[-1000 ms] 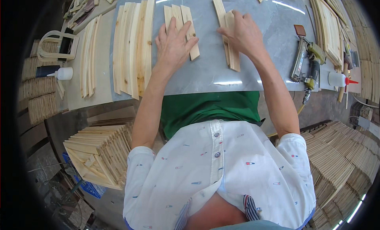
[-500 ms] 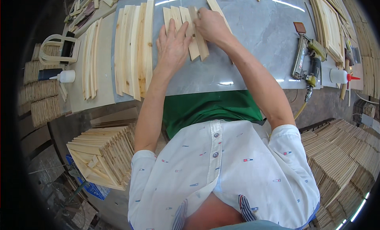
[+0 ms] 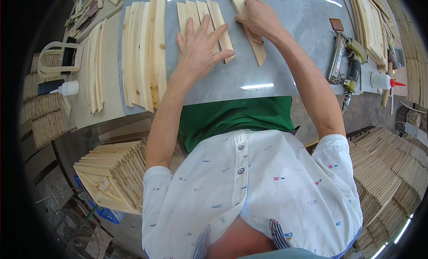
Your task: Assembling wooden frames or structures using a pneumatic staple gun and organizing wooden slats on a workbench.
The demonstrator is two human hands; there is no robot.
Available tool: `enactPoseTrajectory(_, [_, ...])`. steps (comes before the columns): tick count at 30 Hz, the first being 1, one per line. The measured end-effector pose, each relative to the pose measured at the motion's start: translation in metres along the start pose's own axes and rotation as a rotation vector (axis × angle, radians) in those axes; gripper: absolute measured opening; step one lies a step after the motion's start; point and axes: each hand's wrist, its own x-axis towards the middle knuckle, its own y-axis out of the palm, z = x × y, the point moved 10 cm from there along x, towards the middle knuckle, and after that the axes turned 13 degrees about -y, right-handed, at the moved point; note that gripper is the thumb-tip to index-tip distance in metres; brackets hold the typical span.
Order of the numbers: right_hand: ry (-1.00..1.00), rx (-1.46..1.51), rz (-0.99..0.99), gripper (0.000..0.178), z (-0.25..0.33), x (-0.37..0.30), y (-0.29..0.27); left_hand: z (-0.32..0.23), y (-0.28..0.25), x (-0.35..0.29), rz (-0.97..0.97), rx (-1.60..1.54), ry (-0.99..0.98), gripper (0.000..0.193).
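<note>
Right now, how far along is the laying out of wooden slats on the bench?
Done: four short slats lie side by side under the flat left hand. In hand: the right hand rests on another slat, lying apart from the row and at an angle. Left: that slat is not yet joined, and a stack of longer slats waits alongside.

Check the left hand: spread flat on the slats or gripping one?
Spread flat. The left hand lies palm-down, fingers splayed, across the short wooden slats on the table; nothing curled.

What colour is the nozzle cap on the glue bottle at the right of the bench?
Red, on a white glue bottle; head view.
</note>
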Motion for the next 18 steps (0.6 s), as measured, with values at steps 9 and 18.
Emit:
enactPoseTrajectory(9, [0.144, 0.220, 0.101, 0.049, -0.011, -0.004, -0.003, -0.001, -0.008, -0.001, -0.052, 0.003, 0.015, 0.068])
enactPoseTrajectory(18, [-0.038, 1.073, -0.288, 0.051, 0.003, -0.005, -0.021, -0.023, -0.017, 0.022, 0.230, -1.050, -0.270, 0.059])
